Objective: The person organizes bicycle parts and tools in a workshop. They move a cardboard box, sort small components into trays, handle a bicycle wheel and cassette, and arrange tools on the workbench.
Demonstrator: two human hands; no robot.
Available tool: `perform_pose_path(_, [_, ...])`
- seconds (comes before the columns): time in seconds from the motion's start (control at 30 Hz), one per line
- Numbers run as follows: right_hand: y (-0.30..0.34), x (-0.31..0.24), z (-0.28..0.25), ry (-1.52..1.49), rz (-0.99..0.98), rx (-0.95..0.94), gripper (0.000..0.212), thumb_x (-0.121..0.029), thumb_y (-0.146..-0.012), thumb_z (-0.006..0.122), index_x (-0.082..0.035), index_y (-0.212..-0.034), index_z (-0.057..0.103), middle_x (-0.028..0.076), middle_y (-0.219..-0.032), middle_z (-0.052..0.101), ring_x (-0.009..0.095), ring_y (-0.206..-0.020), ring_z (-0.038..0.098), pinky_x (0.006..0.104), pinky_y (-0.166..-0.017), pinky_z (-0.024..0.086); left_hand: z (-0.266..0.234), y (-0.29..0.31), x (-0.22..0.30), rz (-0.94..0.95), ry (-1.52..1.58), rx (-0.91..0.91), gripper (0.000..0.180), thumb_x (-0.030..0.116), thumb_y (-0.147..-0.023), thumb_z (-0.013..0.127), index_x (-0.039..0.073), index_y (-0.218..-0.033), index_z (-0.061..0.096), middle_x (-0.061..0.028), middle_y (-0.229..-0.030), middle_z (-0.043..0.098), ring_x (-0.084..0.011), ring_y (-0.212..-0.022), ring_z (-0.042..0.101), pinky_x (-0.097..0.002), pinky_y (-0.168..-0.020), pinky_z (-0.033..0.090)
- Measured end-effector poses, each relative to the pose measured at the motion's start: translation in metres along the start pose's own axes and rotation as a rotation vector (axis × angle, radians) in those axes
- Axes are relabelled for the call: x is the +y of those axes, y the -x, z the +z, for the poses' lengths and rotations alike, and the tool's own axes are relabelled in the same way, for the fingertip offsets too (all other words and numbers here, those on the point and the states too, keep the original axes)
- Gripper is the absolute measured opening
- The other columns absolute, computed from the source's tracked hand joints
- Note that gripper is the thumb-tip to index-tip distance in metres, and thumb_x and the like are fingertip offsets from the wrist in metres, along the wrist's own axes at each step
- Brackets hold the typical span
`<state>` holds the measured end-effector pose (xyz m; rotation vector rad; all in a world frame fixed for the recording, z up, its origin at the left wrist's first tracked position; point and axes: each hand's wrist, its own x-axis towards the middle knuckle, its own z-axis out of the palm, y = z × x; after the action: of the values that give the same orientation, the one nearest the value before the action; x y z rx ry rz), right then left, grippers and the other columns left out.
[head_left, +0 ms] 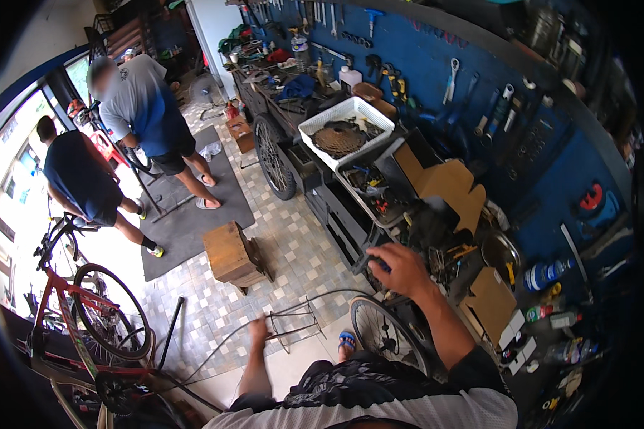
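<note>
My right hand point(401, 272) is raised beside the workbench, its fingers closed round a small dark tool point(365, 263) whose kind I cannot make out. Lower and to the left, my left hand point(259, 329) has its fingers curled at a thin dark hose point(229, 336). The hose runs from the lower left past this hand and arcs toward the wheel. A spoked bicycle wheel point(384, 330) stands upright below my right hand, close to my leg. Between my hands, a thin wire stand point(293, 319) is on the tiles.
A red bicycle point(64, 307) leans at left. A wooden stool point(229, 257) stands ahead. Two people point(147, 107) are farther off on a dark mat point(225, 193). The crowded workbench holds a white basket point(358, 104) and cardboard point(444, 189); tools hang on the blue wall point(422, 43).
</note>
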<state>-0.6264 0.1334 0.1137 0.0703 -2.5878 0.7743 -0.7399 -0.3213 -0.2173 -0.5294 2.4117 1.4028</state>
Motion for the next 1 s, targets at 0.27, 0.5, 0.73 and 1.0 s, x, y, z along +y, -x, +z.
perform_pose_path(0.27, [-0.103, 0.01, 0.017, -0.088, -0.07, 0.036, 0.029, -0.021, -0.093, 0.075, -0.006, -0.118, 0.074, 0.013, -0.107, 0.074, 0.034, -0.099, 0.071, 0.041, -0.085, 0.057, -0.216, 0.047, -0.032, -0.185, -0.151, 0.527, 0.054, 0.043, -0.096, 0.07, -0.01, -0.087, 0.074, -0.0205, -0.068, 0.069, -0.0315, -0.056, 0.068, -0.0461, -0.053, 0.056])
perform_pose_path(0.5, [-0.179, -0.013, 0.1, -0.161, -0.131, -0.131, 0.031, -0.024, -0.094, 0.074, -0.01, -0.122, 0.071, 0.013, -0.111, 0.073, 0.034, -0.101, 0.071, 0.0434, -0.086, 0.058, -0.222, 0.019, -0.046, -0.364, -0.221, 0.444, 0.059, 0.048, -0.096, 0.069, -0.01, -0.091, 0.077, -0.0297, -0.081, 0.073, -0.0415, -0.078, 0.073, -0.0518, -0.077, 0.058])
perform_pose_path(0.73, [-0.277, -0.025, 0.17, -0.083, -0.094, -0.261, 0.033, -0.025, -0.094, 0.072, -0.009, -0.123, 0.07, 0.014, -0.114, 0.073, 0.035, -0.104, 0.07, 0.0444, -0.089, 0.057, -0.213, -0.021, -0.074, -0.562, -0.289, 0.435, 0.053, 0.042, -0.09, 0.074, -0.01, -0.08, 0.075, -0.0293, -0.077, 0.073, -0.0413, -0.075, 0.074, -0.0491, -0.076, 0.058])
perform_pose_path(1.0, [-0.401, -0.064, 0.245, -0.065, -0.083, -0.3, 0.035, -0.027, -0.096, 0.071, -0.009, -0.126, 0.069, 0.015, -0.117, 0.072, 0.036, -0.109, 0.069, 0.0455, -0.093, 0.055, -0.28, -0.055, -0.098, -0.727, -0.194, 0.496, 0.048, 0.037, -0.087, 0.075, -0.009, -0.077, 0.067, -0.0214, -0.071, 0.068, -0.0346, -0.066, 0.07, -0.0479, -0.06, 0.055])
